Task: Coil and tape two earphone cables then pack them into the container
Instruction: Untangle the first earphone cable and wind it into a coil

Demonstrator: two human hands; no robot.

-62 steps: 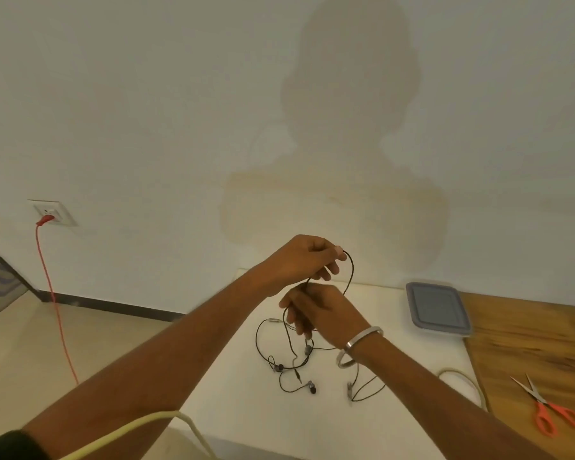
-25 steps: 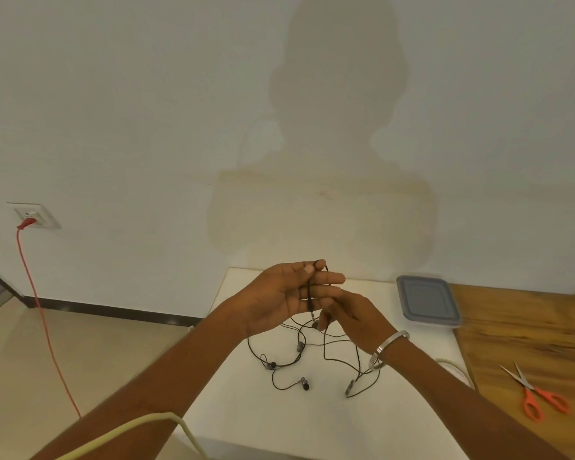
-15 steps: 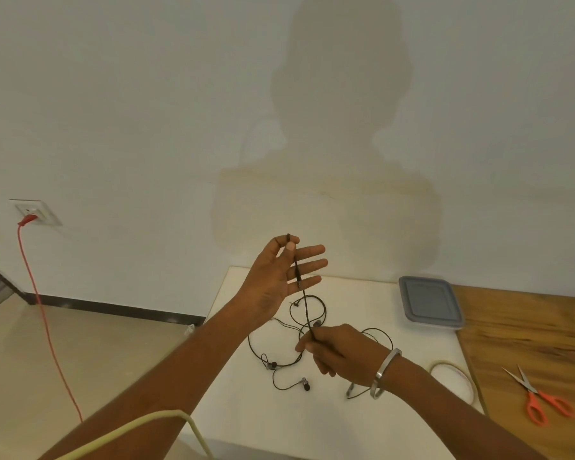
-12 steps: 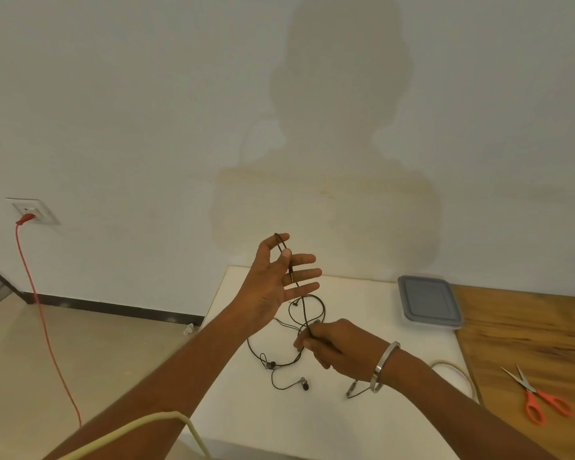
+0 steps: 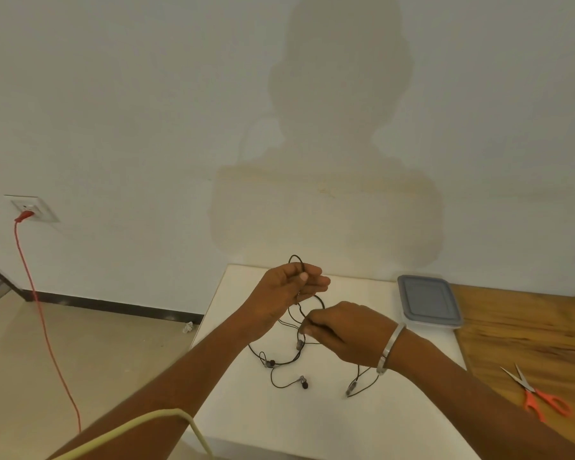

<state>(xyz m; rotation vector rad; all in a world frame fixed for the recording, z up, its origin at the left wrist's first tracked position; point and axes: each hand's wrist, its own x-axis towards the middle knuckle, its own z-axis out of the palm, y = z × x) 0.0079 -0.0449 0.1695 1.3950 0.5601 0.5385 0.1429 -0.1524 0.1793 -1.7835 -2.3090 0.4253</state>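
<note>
Left hand (image 5: 287, 290) and right hand (image 5: 342, 333) are each closed around the black earphone cable (image 5: 312, 298), pinched above the counter (image 5: 312, 423).

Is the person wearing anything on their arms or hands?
Yes, one thing. There is a plain silver bangle around the wrist of the right hand. The left hand wears nothing: no rings, watch or gloves show. Both forearms are bare, with no sleeves in view. A pale yellowish cord crosses in front of the left arm near the bottom of the picture.
</note>
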